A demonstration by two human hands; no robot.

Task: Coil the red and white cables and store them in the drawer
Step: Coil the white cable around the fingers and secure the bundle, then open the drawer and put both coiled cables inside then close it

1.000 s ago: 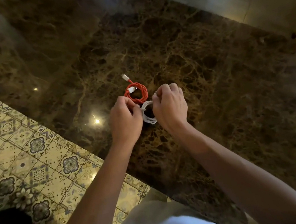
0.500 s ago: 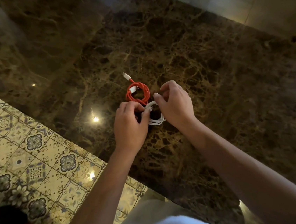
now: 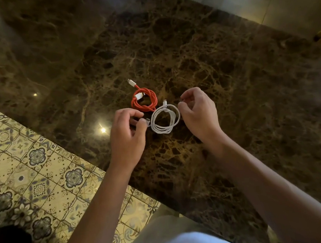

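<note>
Both hands have drawn apart off the white cable (image 3: 165,118), coiled on the marble table (image 3: 230,74) touching the red cable (image 3: 143,101). Left hand (image 3: 127,132) possibly pinches its plug; right hand (image 3: 198,111) loosely curled, empty. Light, springy: pinch across all loops.

The scene was dim and warm-toned, lit from overhead, and the polished worktop (image 3: 220,75) threw back small bright glints, the sharpest just left of the left hand (image 3: 126,136) and fainter ones toward the left edge. The middle stayed fairly sharp, so the red cable (image 3: 143,101) and white cable (image 3: 165,118) read clearly, while the corners smeared and stretched with wide-angle distortion. The patterned floor (image 3: 31,164) caught more light than the dark stone, the forearms showed soft blur, and the lower left corner sank into shadow.
</note>
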